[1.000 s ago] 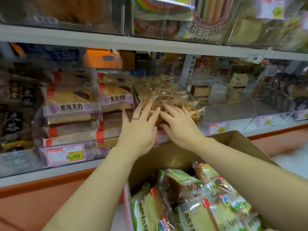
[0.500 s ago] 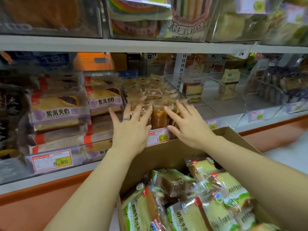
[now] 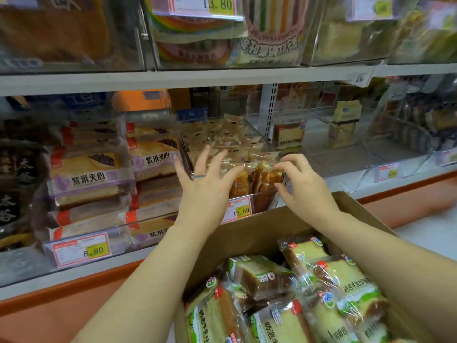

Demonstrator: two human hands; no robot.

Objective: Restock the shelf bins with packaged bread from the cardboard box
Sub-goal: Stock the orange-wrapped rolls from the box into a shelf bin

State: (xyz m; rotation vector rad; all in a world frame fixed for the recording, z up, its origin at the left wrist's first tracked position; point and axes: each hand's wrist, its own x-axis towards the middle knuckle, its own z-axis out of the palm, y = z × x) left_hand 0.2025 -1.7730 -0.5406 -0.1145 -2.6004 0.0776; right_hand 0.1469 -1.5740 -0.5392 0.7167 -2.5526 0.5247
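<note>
— Head view: what takes up the most room?
— White metal shelf (image 3: 173, 78) across the whole width, lined with clear plastic bins (image 3: 346, 154). Below its front edge stands an open brown cardboard box (image 3: 259, 233).
— And the bread?
— Green-and-white labelled packs of sliced bread (image 3: 272, 276) lie piled inside the box, up to its right wall. The middle bin (image 3: 265, 195) holds small clear-wrapped brown pastries (image 3: 232, 142).
— The hands?
— Apart, both at that bin's front edge. Left hand (image 3: 207, 191) has straight fingers spread over the pastries at the front left corner. Right hand (image 3: 304, 186) pinches one front pastry pack (image 3: 268, 175) between thumb and curled fingers at the front right corner.
— Anything smaller?
— Red-and-yellow price tag (image 3: 238, 210) reading 15.60 on the bin's front wall, and a thin blue-grey ring (image 3: 199, 176) on a left finger.
</note>
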